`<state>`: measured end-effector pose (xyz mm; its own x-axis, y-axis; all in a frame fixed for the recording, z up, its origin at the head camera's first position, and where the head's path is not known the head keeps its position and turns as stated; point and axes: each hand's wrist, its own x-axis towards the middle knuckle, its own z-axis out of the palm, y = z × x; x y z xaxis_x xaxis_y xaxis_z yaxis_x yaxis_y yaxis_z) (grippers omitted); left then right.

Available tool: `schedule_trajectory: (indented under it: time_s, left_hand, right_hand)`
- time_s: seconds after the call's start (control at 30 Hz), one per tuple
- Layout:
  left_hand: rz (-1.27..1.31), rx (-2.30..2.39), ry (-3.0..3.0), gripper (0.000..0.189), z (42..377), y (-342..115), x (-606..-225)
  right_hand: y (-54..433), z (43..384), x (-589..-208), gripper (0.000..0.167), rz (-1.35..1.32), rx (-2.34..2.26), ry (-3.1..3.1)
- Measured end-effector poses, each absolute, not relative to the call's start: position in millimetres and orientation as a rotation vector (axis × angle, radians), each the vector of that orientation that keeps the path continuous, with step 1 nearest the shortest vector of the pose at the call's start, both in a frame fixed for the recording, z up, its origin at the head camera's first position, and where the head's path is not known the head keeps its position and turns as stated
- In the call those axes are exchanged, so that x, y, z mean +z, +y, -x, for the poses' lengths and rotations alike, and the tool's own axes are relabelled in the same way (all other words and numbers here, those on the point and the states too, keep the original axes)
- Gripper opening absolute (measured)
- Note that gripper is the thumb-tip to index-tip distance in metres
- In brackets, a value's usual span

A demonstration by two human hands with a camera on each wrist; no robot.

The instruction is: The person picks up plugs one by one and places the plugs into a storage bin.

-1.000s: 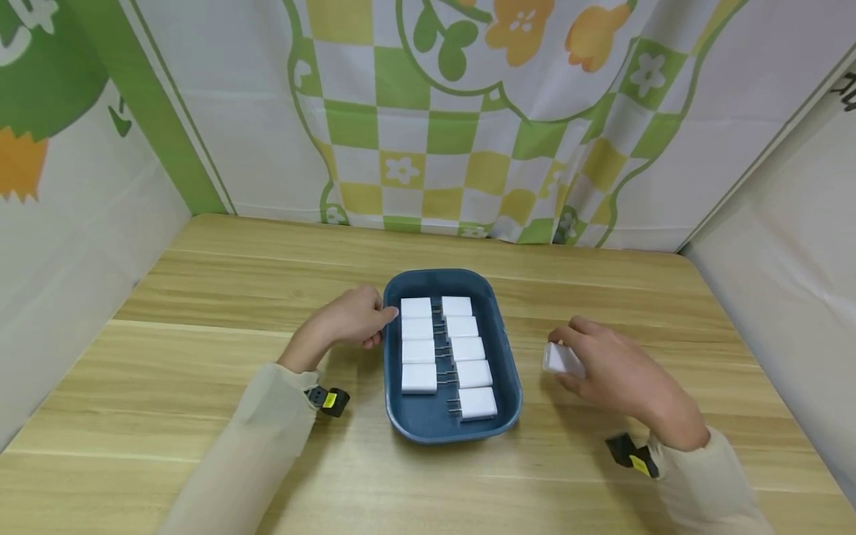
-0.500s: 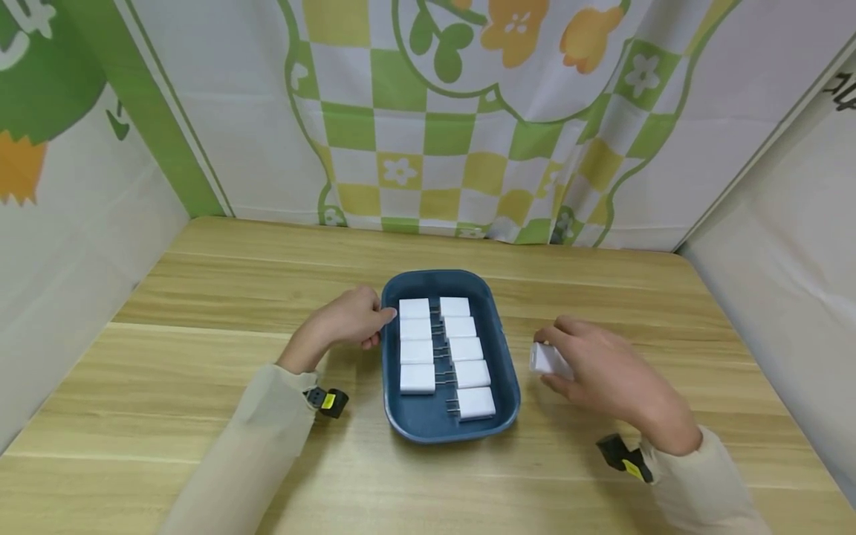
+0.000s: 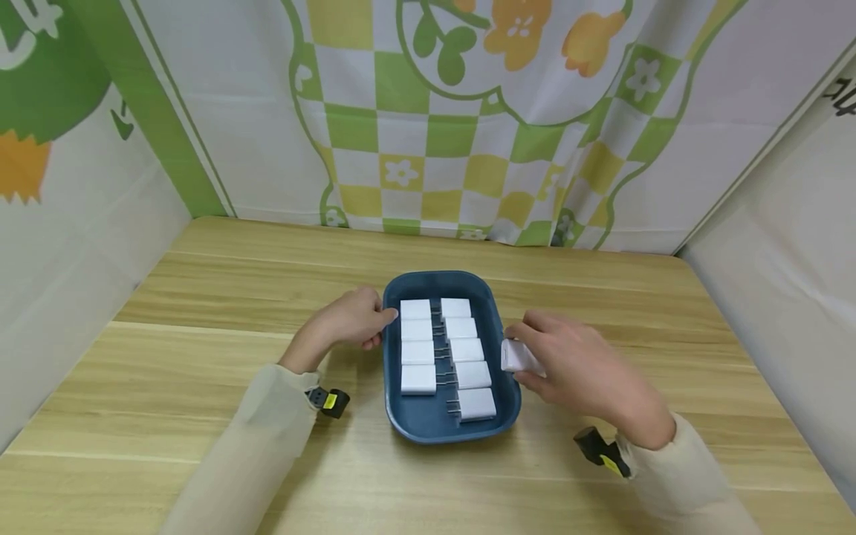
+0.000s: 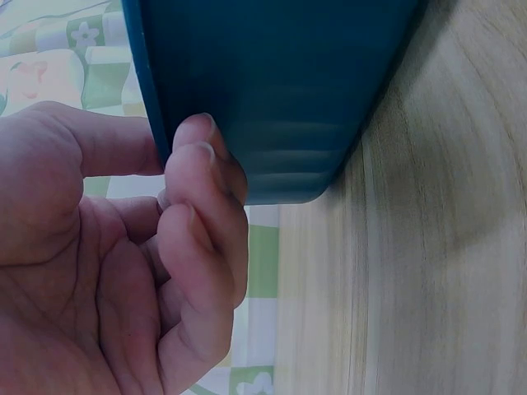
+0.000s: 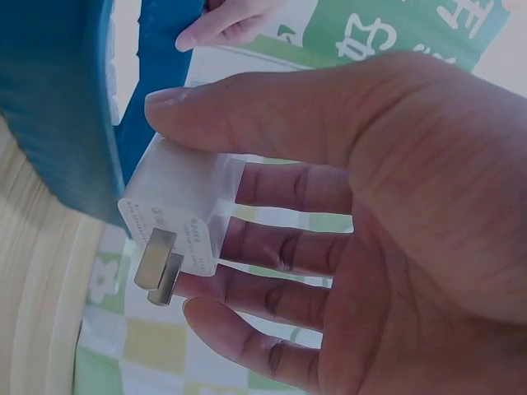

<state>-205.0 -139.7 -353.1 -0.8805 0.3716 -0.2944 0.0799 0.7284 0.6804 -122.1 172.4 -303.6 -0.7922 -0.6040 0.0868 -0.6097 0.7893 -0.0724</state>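
Observation:
A dark blue plastic tray [image 3: 417,427] holds two columns of white chargers [image 3: 417,379], their metal prongs facing each other along the middle. At the tray's left wall, my left hand [image 3: 351,319] grips the rim, thumb over the edge and curled fingers against the outside, as the left wrist view shows. My right hand [image 3: 575,364] pinches another white charger [image 5: 177,197] between thumb and fingers at the tray's right rim. In the right wrist view its two flat prongs [image 5: 156,259] and small printed text face the camera.
The tray stands on a wood-grain table [image 3: 234,297]. Behind it hangs a green, yellow and white checked curtain [image 3: 455,148], with white fabric walls at both sides. Black wrist cameras [image 3: 334,402] sit on both wrists.
My right hand has carried its charger leftward from the table on the right to the tray's right rim. The left hand keeps its grip on the tray.

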Motion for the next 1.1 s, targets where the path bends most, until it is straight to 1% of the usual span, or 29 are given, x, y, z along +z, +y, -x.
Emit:
schedule_trajectory:
  time_s: [0.43, 0.83, 1.1]
  left_hand:
    - [-0.362, 0.968, 2.521, 0.046, 204.6, -139.8, -352.4]
    - [-0.358, 0.951, 2.525, 0.045, 204.2, -139.8, -351.4]
    - [-0.368, 0.952, 2.529, 0.045, 205.2, -140.5, -353.1]
  right_hand:
    - [151.4, 124.9, -303.2, 0.044, -1.135, 0.043, -2.912]
    - [126.8, 134.2, -300.2, 0.047, -1.314, 0.022, -2.94]
    - [111.9, 140.7, -302.8, 0.05, -1.362, -0.047, -3.013]
